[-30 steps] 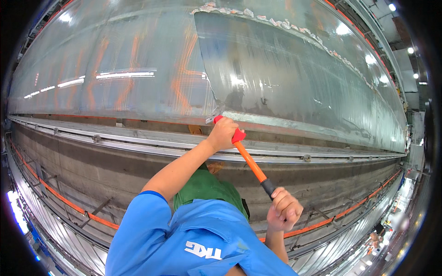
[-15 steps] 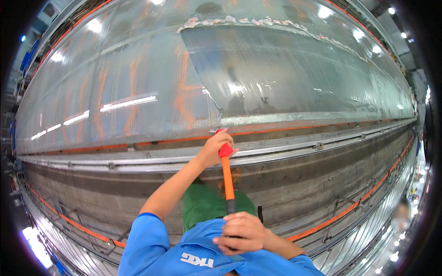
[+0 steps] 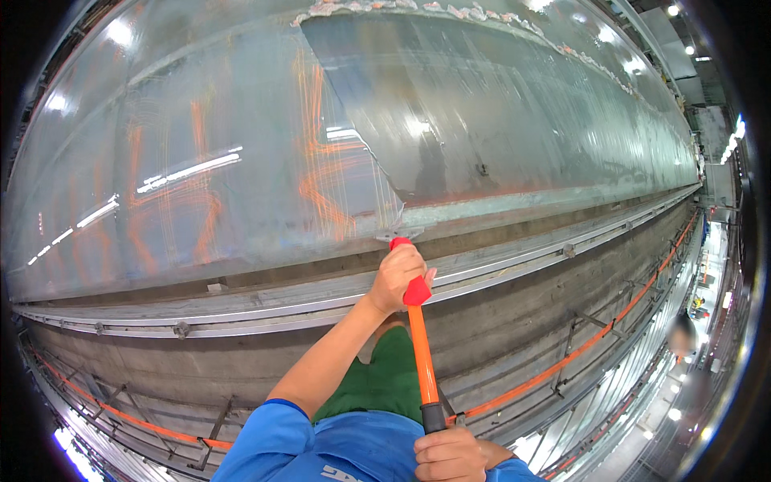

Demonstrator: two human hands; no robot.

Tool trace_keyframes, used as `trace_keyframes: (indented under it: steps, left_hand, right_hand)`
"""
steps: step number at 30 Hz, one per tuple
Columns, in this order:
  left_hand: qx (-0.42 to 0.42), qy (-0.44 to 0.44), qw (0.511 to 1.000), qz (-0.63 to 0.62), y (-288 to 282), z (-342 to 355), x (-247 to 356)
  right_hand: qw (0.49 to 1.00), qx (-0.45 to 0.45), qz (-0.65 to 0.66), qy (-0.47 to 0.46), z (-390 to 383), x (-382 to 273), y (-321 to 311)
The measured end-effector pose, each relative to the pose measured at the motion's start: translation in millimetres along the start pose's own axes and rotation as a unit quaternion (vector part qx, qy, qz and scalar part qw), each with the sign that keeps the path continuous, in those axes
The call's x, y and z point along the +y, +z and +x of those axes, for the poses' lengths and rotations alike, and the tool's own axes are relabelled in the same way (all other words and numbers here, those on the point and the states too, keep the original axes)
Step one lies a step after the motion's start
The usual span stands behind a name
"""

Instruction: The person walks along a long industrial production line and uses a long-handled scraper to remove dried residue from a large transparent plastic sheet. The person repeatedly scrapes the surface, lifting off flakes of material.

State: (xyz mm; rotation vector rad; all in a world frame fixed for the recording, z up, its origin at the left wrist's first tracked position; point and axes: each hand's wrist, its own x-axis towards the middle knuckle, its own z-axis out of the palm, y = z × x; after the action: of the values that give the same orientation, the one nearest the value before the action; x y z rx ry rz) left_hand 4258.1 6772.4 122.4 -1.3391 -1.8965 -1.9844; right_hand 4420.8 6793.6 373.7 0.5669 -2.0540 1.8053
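Observation:
I hold a long-handled scraper [image 3: 422,345] with a red head, an orange shaft and a black grip. My left hand [image 3: 397,279] is closed round the red part near the head. My right hand [image 3: 451,455] wraps the black grip close to my body. A thin metal blade [image 3: 399,235] sits at the near edge of a large, glossy grey-green panel [image 3: 257,185]. Just beyond the blade is the lower corner of a darker, wet-looking sheet or layer [image 3: 482,120] with a jagged left edge. Whether the blade touches the panel, I cannot tell.
Pale crumpled scraps [image 3: 474,14] line the layer's far edge. Between me and the panel runs a metal rail [image 3: 265,321]. Orange-topped railings [image 3: 554,369] stand on both sides behind me. A blurred person [image 3: 683,337] is at the far right.
The view has tilted, so the panel appears higher at right and lower at left. Both hands and the scraper appear lower and farther right. The grip on the scraper looks the same.

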Motion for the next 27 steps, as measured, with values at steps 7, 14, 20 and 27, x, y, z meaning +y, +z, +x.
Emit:
trace_keyframes:
  steps: [7,14,20,27]
  left_hand:
    - [0.036,-0.005,0.999,0.002,-10.2,39.7,-44.7]
    - [0.113,0.094,0.987,0.058,-29.3,131.4,-154.2]
    - [0.022,0.014,0.99,0.136,-79.3,230.3,-251.3]
    - [-0.029,-0.046,0.996,0.069,-62.1,150.6,-126.9]
  right_hand:
    - [0.997,-0.069,0.024,0.004,39.1,34.4,-24.2]
    - [0.995,-0.046,-0.07,-0.051,102.1,126.7,-61.5]
    - [0.992,0.026,-0.084,-0.093,166.5,230.3,-93.3]
    - [0.997,0.008,-0.078,0.013,103.1,99.2,-77.8]
